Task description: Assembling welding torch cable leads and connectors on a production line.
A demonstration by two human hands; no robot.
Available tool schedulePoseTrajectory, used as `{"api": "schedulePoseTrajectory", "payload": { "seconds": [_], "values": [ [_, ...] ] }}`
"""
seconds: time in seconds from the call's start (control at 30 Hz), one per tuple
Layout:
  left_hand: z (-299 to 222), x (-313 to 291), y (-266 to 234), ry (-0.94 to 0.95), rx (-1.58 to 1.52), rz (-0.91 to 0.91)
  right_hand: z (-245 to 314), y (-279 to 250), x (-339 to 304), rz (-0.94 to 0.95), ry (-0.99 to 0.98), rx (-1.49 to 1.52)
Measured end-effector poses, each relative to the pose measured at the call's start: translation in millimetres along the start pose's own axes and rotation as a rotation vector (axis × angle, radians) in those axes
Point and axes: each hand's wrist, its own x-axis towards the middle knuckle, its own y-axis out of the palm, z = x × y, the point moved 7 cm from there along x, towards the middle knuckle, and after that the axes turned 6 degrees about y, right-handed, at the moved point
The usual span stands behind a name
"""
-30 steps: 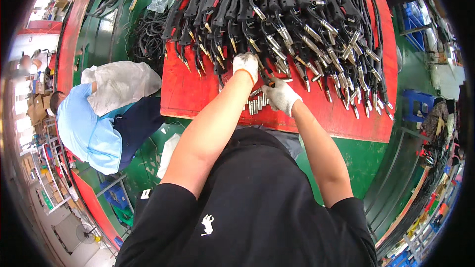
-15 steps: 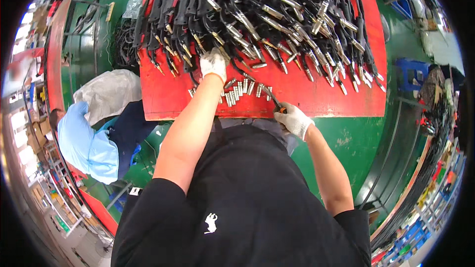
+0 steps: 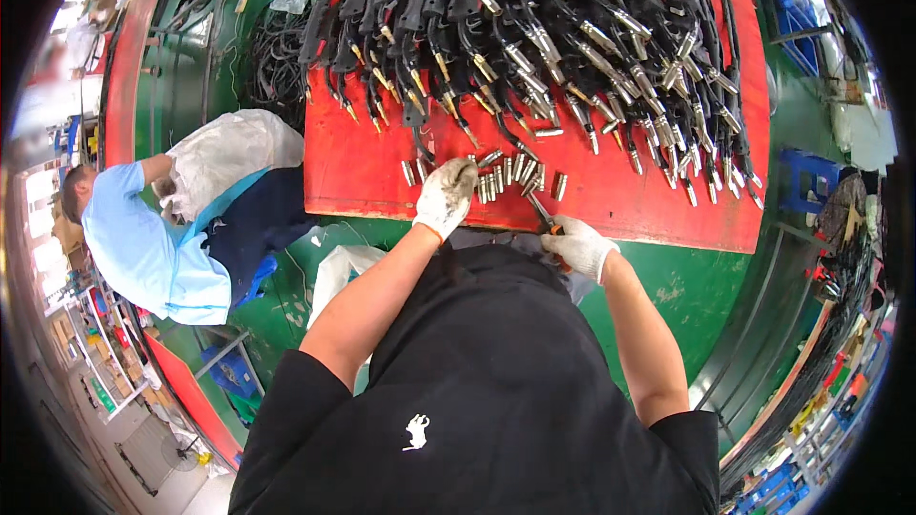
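My left hand [image 3: 447, 195], in a dirty white glove, is over the red table beside a small group of loose silver metal sleeves [image 3: 489, 185]. Its fingers are drawn together at the sleeves' left side; whatever they hold, if anything, is hidden. In my right hand [image 3: 580, 246], also gloved, is a pair of pliers [image 3: 546, 216] with dark and orange handles. The pliers' jaws point up-left toward the sleeves. Beyond both hands lie many black welding torches [image 3: 515, 0]. Some end in silver nozzles [image 3: 611, 81], while those at the left show thin brassy tips [image 3: 417, 82].
The red table [image 3: 668, 215] has its front edge close to my body. At left, a person in a light blue shirt [image 3: 143, 238] bends by a whitish sack [image 3: 239, 148]. Coiled black cables [image 3: 277, 67] lie beyond them. A blue plastic stool [image 3: 809, 179] stands at right.
My left hand has come back from the torch tips to the loose sleeves near the table's front. My right hand still holds the pliers close to the edge. The whole view has shifted somewhat.
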Motion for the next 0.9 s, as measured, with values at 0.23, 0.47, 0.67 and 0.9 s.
{"api": "schedulePoseTrajectory", "payload": {
  "seconds": [0.23,0.47,0.67,0.9],
  "values": [
    [54.5,8.2,-38.1,-0.203,-0.275,-0.224,68.4,2.1,-15.5,-0.184,-0.168,-0.180],
    [25.4,37.9,-66.2,-0.341,-0.559,-0.177,134.5,-1.9,62.1,-0.351,-0.331,-0.108],
    [28.3,16.7,-76.3,-0.349,-0.479,-0.136,164.6,2.2,93.1,-0.337,-0.208,-0.110],
    [18.2,25.8,-91.5,-0.277,-0.663,-0.202,175.8,6.2,94.4,-0.267,-0.163,-0.185]
  ]
}}
